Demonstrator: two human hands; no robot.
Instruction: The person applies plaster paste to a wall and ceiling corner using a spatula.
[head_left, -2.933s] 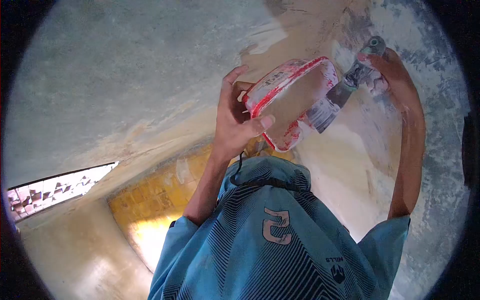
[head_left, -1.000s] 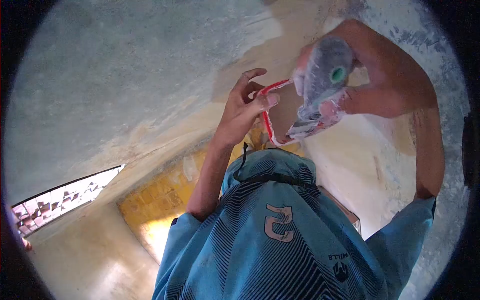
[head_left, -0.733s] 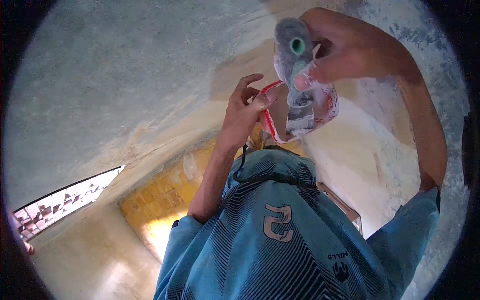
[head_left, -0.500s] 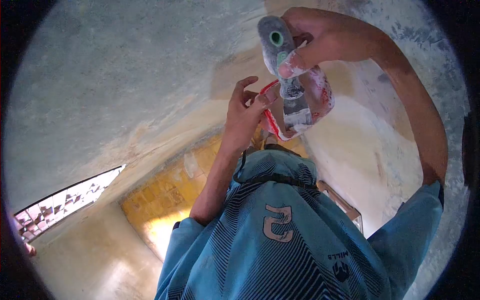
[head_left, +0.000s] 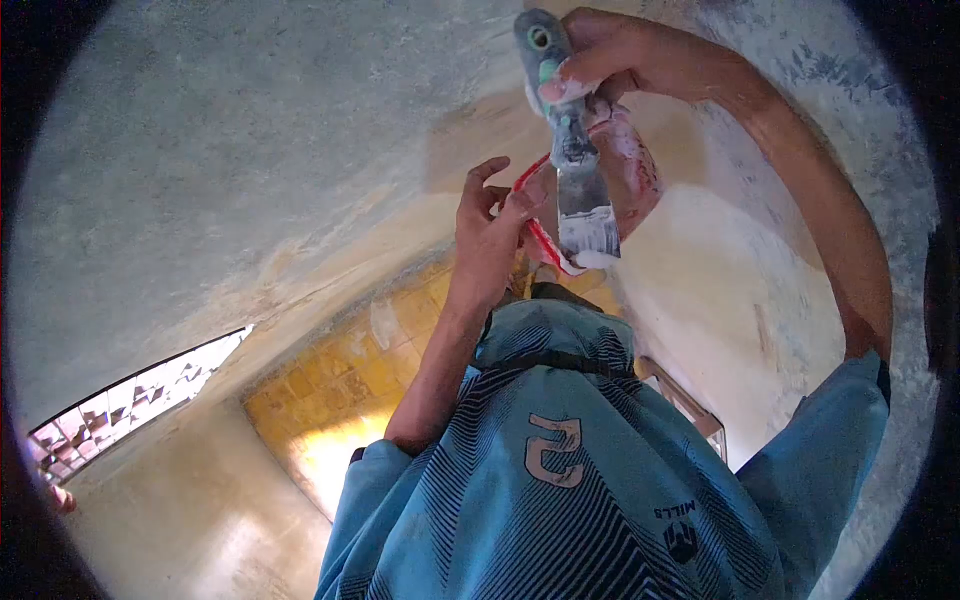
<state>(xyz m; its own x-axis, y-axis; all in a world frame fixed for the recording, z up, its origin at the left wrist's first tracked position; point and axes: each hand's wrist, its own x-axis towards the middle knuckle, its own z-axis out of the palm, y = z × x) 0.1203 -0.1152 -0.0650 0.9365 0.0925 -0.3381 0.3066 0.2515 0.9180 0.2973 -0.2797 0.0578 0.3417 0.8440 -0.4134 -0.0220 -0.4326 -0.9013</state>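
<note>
My right hand (head_left: pixel 640 55) is wrapped round the grey handle of a putty knife (head_left: pixel 584 195), thumb along the handle. Its metal blade points down over a red-rimmed container (head_left: pixel 640 165), whose inside is smeared with white paste. A lump of white putty (head_left: pixel 597 259) clings to the blade's lower edge. On the left, my left hand (head_left: pixel 488 230) grips the container's rim, thumb over the edge and some fingers raised. The container's underside and the fingers beneath it are hidden.
A grey plastered wall (head_left: pixel 270 150) rises on the left, and a pale, patchy wall (head_left: pixel 710 300) stands on the right. Yellow floor tiles (head_left: pixel 350 370) lie below. At the lower left is a bright grille opening (head_left: pixel 140 400); a framed object (head_left: pixel 685 400) is partly hidden behind my shirt.
The putty knife has risen slightly and shifted left with my right hand. More of its blade shows, with white putty visible at the edge. My left hand keeps its hold on the container.
</note>
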